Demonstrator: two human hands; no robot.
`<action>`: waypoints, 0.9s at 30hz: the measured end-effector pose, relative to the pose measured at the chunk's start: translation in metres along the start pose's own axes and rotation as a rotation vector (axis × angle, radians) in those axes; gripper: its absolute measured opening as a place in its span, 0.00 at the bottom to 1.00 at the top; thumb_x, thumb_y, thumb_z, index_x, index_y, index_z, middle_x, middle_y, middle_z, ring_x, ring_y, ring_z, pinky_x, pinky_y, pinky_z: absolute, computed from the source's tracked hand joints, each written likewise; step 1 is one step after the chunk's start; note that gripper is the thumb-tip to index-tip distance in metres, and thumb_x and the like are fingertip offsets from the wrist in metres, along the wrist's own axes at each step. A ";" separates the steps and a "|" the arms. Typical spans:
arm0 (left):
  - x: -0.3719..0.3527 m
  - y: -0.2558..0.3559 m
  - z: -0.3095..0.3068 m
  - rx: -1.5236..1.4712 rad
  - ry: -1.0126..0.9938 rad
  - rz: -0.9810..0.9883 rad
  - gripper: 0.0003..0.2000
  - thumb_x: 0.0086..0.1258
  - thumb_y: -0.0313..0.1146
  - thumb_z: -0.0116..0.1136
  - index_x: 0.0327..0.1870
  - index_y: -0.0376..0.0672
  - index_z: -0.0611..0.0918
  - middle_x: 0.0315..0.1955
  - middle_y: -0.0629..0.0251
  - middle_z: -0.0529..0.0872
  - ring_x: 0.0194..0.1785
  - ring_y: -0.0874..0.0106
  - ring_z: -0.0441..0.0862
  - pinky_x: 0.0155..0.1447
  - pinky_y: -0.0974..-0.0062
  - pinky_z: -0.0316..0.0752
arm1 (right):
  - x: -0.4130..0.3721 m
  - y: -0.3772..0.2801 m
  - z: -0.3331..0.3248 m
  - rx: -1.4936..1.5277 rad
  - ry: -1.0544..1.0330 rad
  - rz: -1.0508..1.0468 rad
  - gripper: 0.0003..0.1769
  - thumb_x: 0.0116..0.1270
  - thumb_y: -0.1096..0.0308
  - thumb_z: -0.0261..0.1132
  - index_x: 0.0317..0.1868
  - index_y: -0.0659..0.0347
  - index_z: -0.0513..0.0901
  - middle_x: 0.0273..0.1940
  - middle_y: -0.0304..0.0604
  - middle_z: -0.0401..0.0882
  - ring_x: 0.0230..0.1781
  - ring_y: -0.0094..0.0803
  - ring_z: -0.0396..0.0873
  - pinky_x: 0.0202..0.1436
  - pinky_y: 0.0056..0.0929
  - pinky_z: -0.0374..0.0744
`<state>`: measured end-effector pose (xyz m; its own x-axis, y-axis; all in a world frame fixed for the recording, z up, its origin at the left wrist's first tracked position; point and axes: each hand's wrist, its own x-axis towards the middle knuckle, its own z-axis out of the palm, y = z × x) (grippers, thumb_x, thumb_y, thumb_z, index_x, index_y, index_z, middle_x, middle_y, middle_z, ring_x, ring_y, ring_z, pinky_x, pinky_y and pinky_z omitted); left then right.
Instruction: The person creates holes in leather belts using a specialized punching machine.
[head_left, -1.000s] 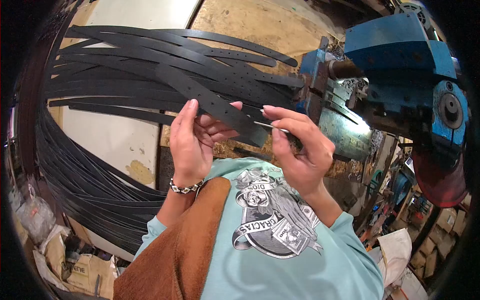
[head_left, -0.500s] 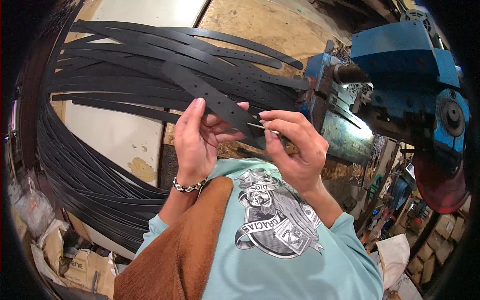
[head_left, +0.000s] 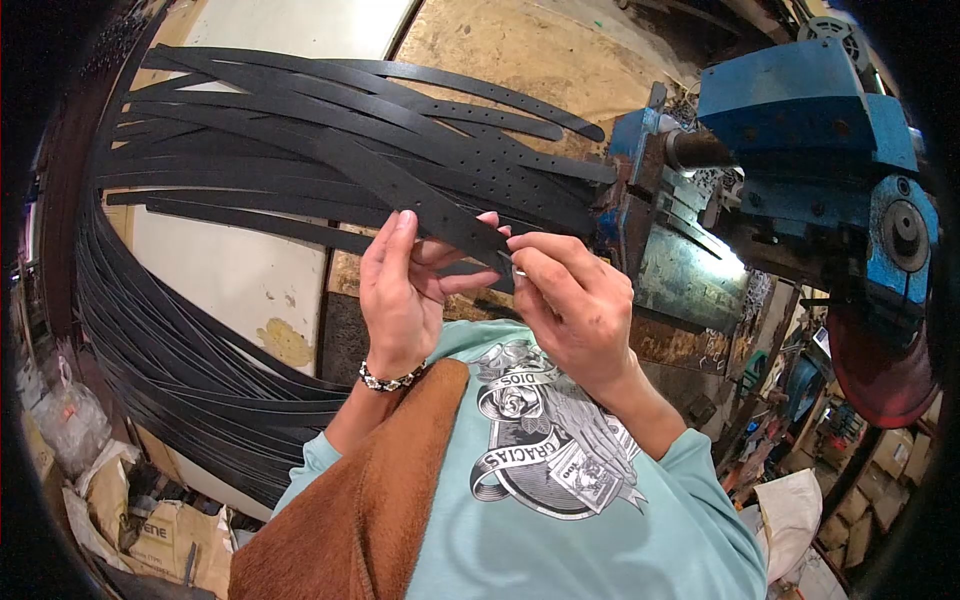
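My left hand holds the end part of a black belt strap, thumb on top and fingers beneath it. A row of small holes runs along this strap, which slants down toward my right hand. Pinched in that hand is a thin metal rod, its tip right at the strap's end. Most of the rod is hidden by the fingers. Behind both hands, many more black belt straps lie across one another, several with punched holes near their rounded ends.
A blue machine with a metal plate stands on the right. Bundled straps hang in a curve over the bench's left side. A brown cloth lies over my lap. A plastic bag is at lower left.
My right hand has moved left and slightly down, bringing the rod closer in against the strap's end; less of the rod shows. The left hand and strap have shifted slightly downward.
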<state>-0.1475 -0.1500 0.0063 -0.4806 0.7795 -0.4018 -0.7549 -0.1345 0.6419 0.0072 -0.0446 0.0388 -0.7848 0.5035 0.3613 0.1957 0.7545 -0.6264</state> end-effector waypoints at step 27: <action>0.004 -0.021 -0.002 0.411 -0.126 -0.008 0.12 0.84 0.30 0.55 0.57 0.31 0.84 0.50 0.56 0.91 0.50 0.70 0.90 0.52 0.71 0.89 | 0.001 -0.011 -0.026 -0.051 0.239 -0.066 0.13 0.56 0.79 0.74 0.43 0.62 0.86 0.46 0.44 0.88 0.38 0.41 0.82 0.44 0.38 0.80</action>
<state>-0.1346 -0.1457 -0.0102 -0.3984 0.8514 -0.3411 -0.5057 0.1064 0.8561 0.0193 -0.0415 0.0645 -0.6367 0.5329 0.5574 0.1824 0.8064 -0.5626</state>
